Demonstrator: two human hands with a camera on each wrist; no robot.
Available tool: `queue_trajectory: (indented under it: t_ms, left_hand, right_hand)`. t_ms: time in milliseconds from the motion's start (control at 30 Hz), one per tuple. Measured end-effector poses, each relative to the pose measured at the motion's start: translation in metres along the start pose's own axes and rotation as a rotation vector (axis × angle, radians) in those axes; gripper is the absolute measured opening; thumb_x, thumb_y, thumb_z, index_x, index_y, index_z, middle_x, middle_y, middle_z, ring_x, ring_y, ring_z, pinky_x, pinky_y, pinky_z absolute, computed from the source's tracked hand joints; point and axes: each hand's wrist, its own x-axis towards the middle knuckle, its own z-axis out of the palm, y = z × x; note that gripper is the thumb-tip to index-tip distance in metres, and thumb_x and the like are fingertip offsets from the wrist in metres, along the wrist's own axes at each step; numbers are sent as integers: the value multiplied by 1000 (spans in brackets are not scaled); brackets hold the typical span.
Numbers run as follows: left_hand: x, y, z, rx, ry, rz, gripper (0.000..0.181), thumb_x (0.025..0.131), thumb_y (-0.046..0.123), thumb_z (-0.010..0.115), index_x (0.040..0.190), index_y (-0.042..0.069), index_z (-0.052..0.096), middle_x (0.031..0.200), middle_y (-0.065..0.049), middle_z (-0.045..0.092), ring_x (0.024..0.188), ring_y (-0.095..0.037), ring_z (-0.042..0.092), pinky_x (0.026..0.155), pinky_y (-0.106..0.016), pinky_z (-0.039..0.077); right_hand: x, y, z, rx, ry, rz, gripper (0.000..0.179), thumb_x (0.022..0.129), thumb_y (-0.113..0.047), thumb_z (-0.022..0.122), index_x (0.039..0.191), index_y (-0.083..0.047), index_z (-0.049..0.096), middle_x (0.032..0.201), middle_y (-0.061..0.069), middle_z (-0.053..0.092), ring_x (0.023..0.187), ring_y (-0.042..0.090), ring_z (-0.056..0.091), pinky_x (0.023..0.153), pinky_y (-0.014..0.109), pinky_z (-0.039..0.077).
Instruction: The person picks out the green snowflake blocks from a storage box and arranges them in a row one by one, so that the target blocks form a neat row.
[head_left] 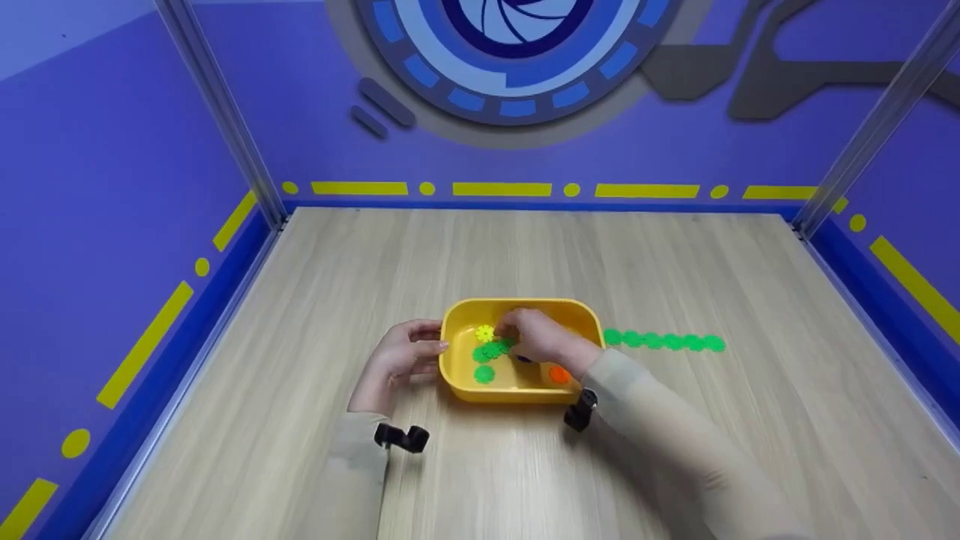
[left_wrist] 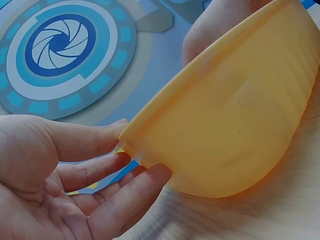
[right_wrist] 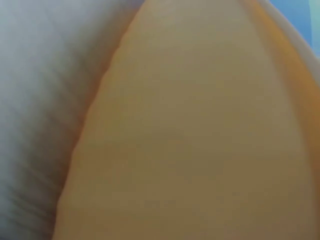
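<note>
A yellow plastic tub (head_left: pixel 517 396) stands on the table. My left hand (head_left: pixel 405 352) holds its left end, thumb at the rim and fingertips against the outer wall (left_wrist: pixel 225 135) in the left wrist view. My right hand (head_left: pixel 540 336) reaches down inside the tub, fingers bent toward the bottom. Around those fingers lie snowflake building discs: a yellow disc (head_left: pixel 485 334), several overlapping green discs (head_left: pixel 491 350), a separate green disc (head_left: pixel 484 374) and an orange disc (head_left: pixel 559 374). A dark blue piece (head_left: pixel 524 358) shows partly under the hand. I cannot tell whether the right fingertips pinch a disc.
A straight row of joined green discs (head_left: pixel 664 341) lies on the table right of the tub, its left end against the tub's edge in the head view. Blue printed panels (head_left: pixel 517 165) wall the wooden table (head_left: pixel 360 262) at the back and sides.
</note>
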Motion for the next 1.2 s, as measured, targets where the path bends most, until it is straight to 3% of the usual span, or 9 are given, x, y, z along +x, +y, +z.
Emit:
queue_trajectory:
  t_ms: [167,433,533,967,1200]
  left_hand:
    - [0,1,1,10,11,2,49,93,-2,70,141,-2,57,131,-23,63,88,-19,71,76,-37,66]
    - [1,-1,1,-3,13,14,48,93,-3,70,140,-2,58,130,-23,63,87,-18,72,75,-36,66]
    - [1,-2,1,-3,9,18,48,93,-3,70,140,-2,57,131,-23,63,88,-19,72,75,-36,66]
    - [1,-3,0,24,17,17,49,94,0,70,141,-1,57,133,-23,63,93,-22,72,74,-35,66]
    - [-1,-1,0,2,12,9,50,93,0,70,141,-1,57,130,-20,64,90,-19,72,74,-35,66]
  right_hand:
    - [1,1,1,-69,-9,-52,31,85,8,76,114,-3,74,108,12,73,95,23,64,93,41,60]
    - [-3,-1,-1,-117,-15,-56,25,85,5,77,107,-5,74,104,10,66,93,22,56,93,41,56]
    - [-5,-2,-3,-121,-1,-59,23,84,5,78,104,-7,75,103,10,69,92,22,59,92,42,58]
    - [-15,2,-10,-13,-15,55,26,86,1,78,110,-9,76,102,8,74,91,20,64,86,36,62]
    - [-25,6,-20,70,37,82,27,87,1,78,112,-9,77,104,7,74,98,21,67,91,38,62]
